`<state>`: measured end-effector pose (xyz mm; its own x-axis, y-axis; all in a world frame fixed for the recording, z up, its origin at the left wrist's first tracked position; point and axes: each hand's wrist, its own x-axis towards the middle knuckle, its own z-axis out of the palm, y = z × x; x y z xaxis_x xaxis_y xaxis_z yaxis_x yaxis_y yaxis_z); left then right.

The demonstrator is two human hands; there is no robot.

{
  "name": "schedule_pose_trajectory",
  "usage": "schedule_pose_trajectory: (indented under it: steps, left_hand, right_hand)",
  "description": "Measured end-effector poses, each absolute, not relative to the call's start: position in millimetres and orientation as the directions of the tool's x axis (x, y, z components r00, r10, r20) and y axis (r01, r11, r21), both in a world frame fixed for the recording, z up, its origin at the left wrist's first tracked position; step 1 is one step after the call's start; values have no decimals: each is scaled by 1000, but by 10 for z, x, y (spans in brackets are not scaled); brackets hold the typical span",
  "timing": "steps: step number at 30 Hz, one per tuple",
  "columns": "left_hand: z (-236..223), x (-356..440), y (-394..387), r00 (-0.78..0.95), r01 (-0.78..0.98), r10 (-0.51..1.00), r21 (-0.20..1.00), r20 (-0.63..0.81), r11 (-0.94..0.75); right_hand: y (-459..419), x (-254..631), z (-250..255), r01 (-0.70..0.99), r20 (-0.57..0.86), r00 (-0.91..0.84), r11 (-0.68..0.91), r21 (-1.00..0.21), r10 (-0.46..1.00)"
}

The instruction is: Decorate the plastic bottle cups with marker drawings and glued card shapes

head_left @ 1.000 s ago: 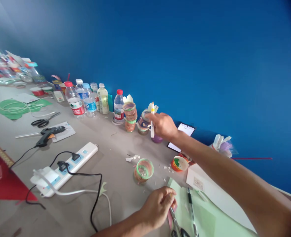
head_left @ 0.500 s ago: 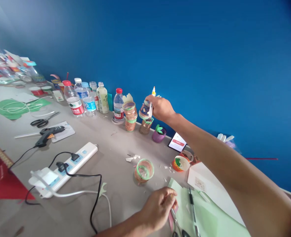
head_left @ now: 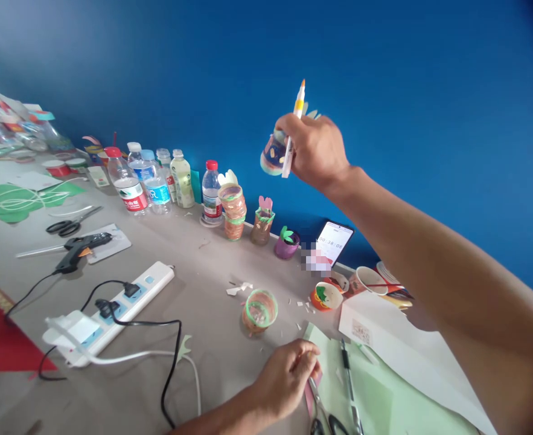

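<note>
Raised in front of the blue wall, my right hand (head_left: 323,148) is closed around a white marker (head_left: 299,109) with an orange tip pointing up. The same hand also grips a small dark-blue cup (head_left: 274,154) with a pale rim; pale petal-like shapes show behind the hand. Low on the table, my left hand (head_left: 288,374) is closed with its fingertips pinched together; what they hold, if anything, is hidden. Scissors (head_left: 319,402) and a strip of pink paper (head_left: 309,399) lie by those fingertips. Just beyond stands a brown cup with a green rim (head_left: 259,311).
Along the wall stand bottles (head_left: 130,187), stacked cups (head_left: 233,211), a brown cup (head_left: 262,226), a purple cup (head_left: 287,244) and a phone (head_left: 334,241). A power strip (head_left: 125,314) with cords and a glue gun (head_left: 80,251) lie left. Green paper (head_left: 384,386) and a pen (head_left: 350,374) lie right.
My right hand has lifted the dark-blue cup and marker up and away from the brown cup, which now shows a pink piece standing in it. My left hand has hardly moved.
</note>
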<state>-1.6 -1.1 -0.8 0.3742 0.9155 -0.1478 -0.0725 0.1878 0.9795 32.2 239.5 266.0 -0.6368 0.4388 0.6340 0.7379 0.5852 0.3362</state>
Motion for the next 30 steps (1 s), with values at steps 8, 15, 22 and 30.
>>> schedule_pose_trajectory:
  steps: [8, 15, 22, 30]
  left_hand:
    - [17, -23, -19, 372, -58, 916, 981, -149, 183]
    - [-12, -23, -7, 375, -65, 915, 981, -145, 182]
    - [-11, -21, -7, 376, -65, 915, 981, -148, 185]
    - [49, -34, -12, 384, -46, 910, 981, -158, 189]
  right_hand:
    - [2410, 278, 2659, 728, 617, -663, 560, 396, 424]
    - [2543, 209, 1964, 691, 387, -721, 559, 458, 574]
    - [2557, 187, 1620, 706, 304, -703, 578, 409, 643]
    - [2513, 174, 1542, 674, 279, -737, 634, 380, 616]
